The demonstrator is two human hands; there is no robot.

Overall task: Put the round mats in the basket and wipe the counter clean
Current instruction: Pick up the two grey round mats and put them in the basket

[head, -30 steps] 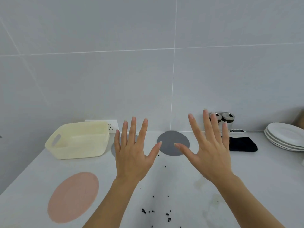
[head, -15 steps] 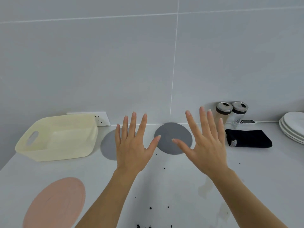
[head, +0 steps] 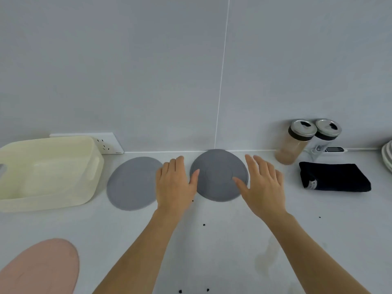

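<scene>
Two grey round mats lie flat on the white counter (head: 212, 240): one (head: 218, 177) against the back wall, another (head: 131, 183) to its left. A pink round mat (head: 40, 270) lies at the near left corner. The cream plastic basket (head: 89, 164) stands at the far left with nothing visible inside. My left hand (head: 175, 183) hovers open between the two grey mats, thumb over the right one's edge. My right hand (head: 263, 183) is open at that mat's right edge, thumb over it. A folded black cloth (head: 333, 177) lies at the right.
Two lidded spice jars (head: 297, 143) stand by the wall at the right, with a small white device (head: 334, 149) and a stack of white plates (head: 387, 155) beyond. A wall socket (head: 108, 144) sits behind the basket. Black crumbs (head: 203, 224) and a smear (head: 267, 255) mark the counter.
Both hands have moved forward and down onto the sides of the right grey mat. The view has tilted down and come closer to the counter.
</scene>
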